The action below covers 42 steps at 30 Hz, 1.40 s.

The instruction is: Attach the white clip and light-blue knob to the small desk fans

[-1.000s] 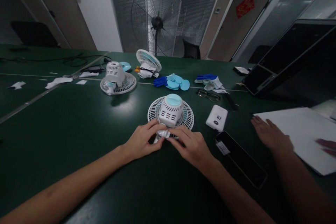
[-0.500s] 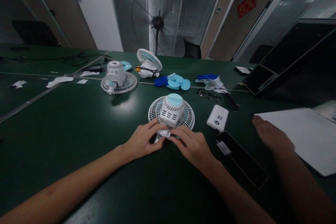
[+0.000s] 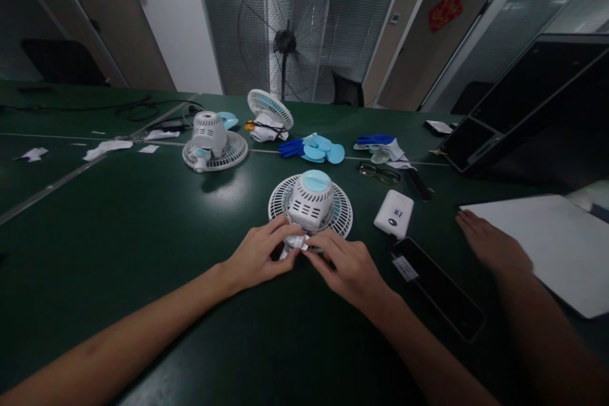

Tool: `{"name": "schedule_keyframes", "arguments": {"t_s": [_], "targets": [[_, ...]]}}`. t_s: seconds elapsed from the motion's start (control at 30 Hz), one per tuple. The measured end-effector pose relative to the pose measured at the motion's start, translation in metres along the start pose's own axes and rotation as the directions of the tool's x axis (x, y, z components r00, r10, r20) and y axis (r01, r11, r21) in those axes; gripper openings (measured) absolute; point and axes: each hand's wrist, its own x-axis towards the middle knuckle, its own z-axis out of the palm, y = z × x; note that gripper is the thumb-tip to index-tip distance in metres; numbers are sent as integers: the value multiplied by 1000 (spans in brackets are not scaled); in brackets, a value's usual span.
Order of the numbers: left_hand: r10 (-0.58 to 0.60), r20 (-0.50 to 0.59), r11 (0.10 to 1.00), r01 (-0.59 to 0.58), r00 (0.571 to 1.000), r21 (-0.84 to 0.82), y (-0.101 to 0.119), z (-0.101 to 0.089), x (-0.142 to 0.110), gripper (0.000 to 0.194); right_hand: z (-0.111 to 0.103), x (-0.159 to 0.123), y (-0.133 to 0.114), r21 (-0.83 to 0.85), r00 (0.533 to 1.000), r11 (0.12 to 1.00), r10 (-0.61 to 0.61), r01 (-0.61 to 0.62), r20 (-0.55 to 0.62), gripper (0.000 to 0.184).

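A small white desk fan (image 3: 311, 202) with a light blue cap lies grille-down on the green table (image 3: 143, 228) right in front of me. My left hand (image 3: 259, 255) and my right hand (image 3: 345, 266) meet at the fan's near side. Both pinch a small white part (image 3: 297, 242) at its base, with the fingers curled round it. The part is mostly hidden by my fingertips.
A white power bank (image 3: 394, 213) and a black phone (image 3: 438, 288) lie right of the fan. Another person's hand (image 3: 490, 244) rests flat beside white paper (image 3: 547, 244). Farther back lie two more fans (image 3: 214, 139), blue blades (image 3: 318, 149), gloves (image 3: 380, 146) and glasses (image 3: 379, 172).
My fingers have shifted slightly on the white part; the fan stays put. The other person's second hand has left the right edge of the view.
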Motion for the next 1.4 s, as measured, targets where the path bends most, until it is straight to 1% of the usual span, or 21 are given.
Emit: {"name": "schedule_keyframes", "arguments": {"t_s": [0.07, 0.17, 0.27, 0.33, 0.4, 0.5, 0.6, 0.67, 0.7, 0.77, 0.83, 0.87, 0.9, 0.97, 1.03, 1.07, 1.13, 1.2, 1.27, 1.33, 1.4], "targets": [[11, -3, 1000, -11, 1000, 0, 1, 0, 1, 36, 0, 1, 1, -3, 1000, 1000, 2, -2, -18, 19], [3, 3, 1000, -3, 1000, 10, 3, -1, 2, 34, 9, 5, -2, 185, 981, 964, 195, -190, -13, 26], [-8, 2, 1000, 8, 1000, 12, 5, -2, 3, 33, 18, 9, -5, 485, 864, 720, 466, -497, 193, 42], [-10, 0, 1000, 10, 1000, 12, 5, -2, 3, 34, 19, 10, -6, 552, 797, 585, 523, -594, 303, 44], [-9, -3, 1000, 9, 1000, 14, 5, -2, 3, 33, 15, 8, -6, 501, 836, 678, 505, -537, 214, 35], [-3, -4, 1000, 3, 1000, 8, 4, -2, 2, 34, 4, 3, -2, 225, 963, 937, 269, -265, 15, 23], [4, -4, 1000, -4, 1000, 10, 3, -1, 2, 34, -1, 1, -1, 77, 995, 992, 97, -97, 5, 21], [1, 1, 1000, -1, 1000, 17, 4, -2, 2, 32, 3, 3, -1, 170, 986, 971, 168, -166, 0, 21], [-2, 6, 1000, 2, 1000, 19, 4, -2, 2, 31, 7, 4, -2, 269, 969, 931, 247, -246, 27, 25], [-6, 6, 1000, 6, 1000, 23, 4, -1, 2, 30, 14, 7, -3, 505, 873, 718, 451, -478, 186, 36], [-5, -3, 1000, 5, 1000, 29, 4, -1, 2, 31, 18, 9, -4, 619, 762, 461, 504, -636, 406, 42], [-3, -7, 999, 3, 1000, 33, 4, -1, 2, 31, 18, 9, -4, 626, 735, 405, 501, -666, 458, 44], [-1, -10, 999, 2, 1000, 34, 4, -1, 2, 31, 17, 8, -5, 617, 739, 425, 509, -662, 442, 43], [3, -11, 1000, -2, 1000, 30, 4, -1, 3, 31, 12, 5, -5, 525, 832, 650, 489, -549, 263, 34], [7, -10, 1000, -7, 1000, 17, 4, -2, 3, 33, 5, 2, -5, 306, 942, 891, 329, -334, 70, 23], [8, -10, 1000, -8, 1000, 11, 4, -2, 3, 33, 3, 0, -5, 198, 972, 952, 234, -233, 23, 22], [10, -7, 1000, -10, 1000, 3, 4, -3, 3, 33, 1, -1, -5, 85, 993, 989, 122, -122, 3, 19], [5, -4, 1000, -5, 1000, 3, 4, -3, 3, 32, 3, 0, -6, 138, 986, 977, 164, -160, -15, 17], [1, 3, 1000, -1, 1000, 10, 5, -3, 3, 31, 7, 4, -8, 328, 940, 884, 338, -333, 44, 24], [-1, 6, 1000, 1, 1000, 23, 5, -3, 3, 30, 10, 8, -8, 531, 831, 650, 507, -544, 230, 34], [5, -1, 999, -5, 1000, 33, 5, -2, 3, 31, 12, 11, -8, 622, 719, 400, 548, -673, 427, 40]]}}
